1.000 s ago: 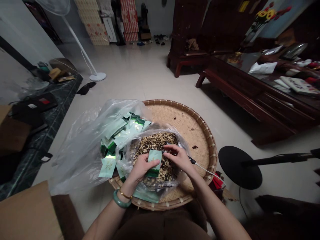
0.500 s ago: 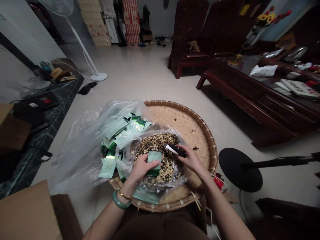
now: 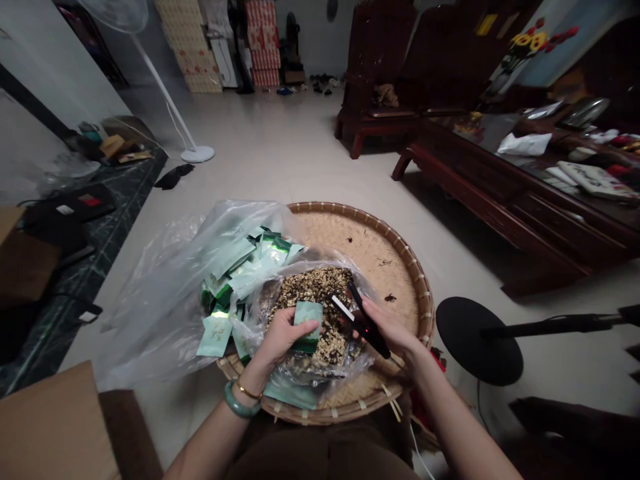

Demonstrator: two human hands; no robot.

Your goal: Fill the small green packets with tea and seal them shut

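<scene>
Gripping small rectangular pale-green and dark-green pouch (image 3: pixel 309 316) in left hand (image 3: pixel 283 335), with thumb pressed across the front and fingers tucked behind. Held above light-and-dark crumbly dried mixture (image 3: pixel 320 280) in open clear plastic bag (image 3: pixel 303 368), set on round woven bamboo tray (image 3: pixel 357 233)

Handling: should be light, judging by size and thin-looking film. Probably limp along the upper edge, a bit springy at the sides, smooth enough to slide out of a loose pinch. Unlikely to break, likely to crease. Best taken by a side edge or the lower half, between thumb and fingers, much as gripped now. Cannot tell how full, so treat weight as a guess

Looks: matte pale green on the upper panel, glossy dark green below, faint print near the thumb, too small to read. Standing roughly upright, facing up toward the camera. Similar to those in loose heap of green pouches (image 3: pixel 245 263) just left, under and around large translucent plastic bag (image 3: pixel 155 327)

Grasping black handheld two-armed tool (image 3: pixel 367 327) in right hand (image 3: pixel 393 327), with fingers wrapped round the arms. Spread apart at the front end, showing white strip on one arm and small red light. Pointing at the pouch, just beside, apparently not touching
</scene>
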